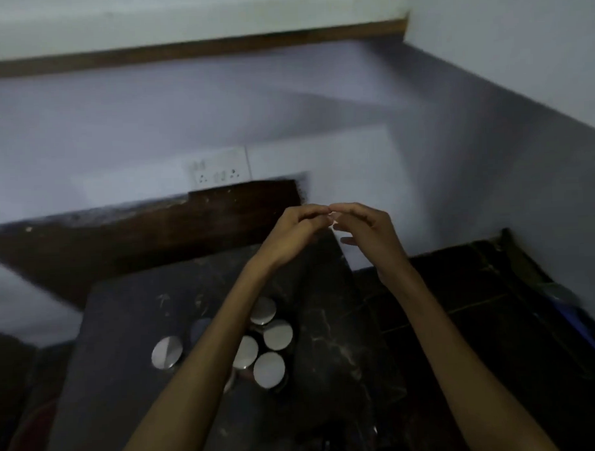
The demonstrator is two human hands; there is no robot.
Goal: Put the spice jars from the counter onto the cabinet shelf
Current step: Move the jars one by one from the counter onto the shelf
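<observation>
Above dim counter [327,342], both hands' fingers loosely curled, grasping nothing, left forearm partly hiding blurred silver-lidded jars [269,369]

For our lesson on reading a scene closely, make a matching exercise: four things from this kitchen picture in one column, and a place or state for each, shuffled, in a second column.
Things
1. Jars
2. Socket
3. Left hand
4. Right hand

Places or states
A. On the wall, above the counter's dark back edge
B. Raised, holding nothing, right of the other hand
C. Clustered on the counter, round silver lids up
D. Raised, its forearm crossing over the jars

Pairs: 1-C, 2-A, 3-D, 4-B
</observation>
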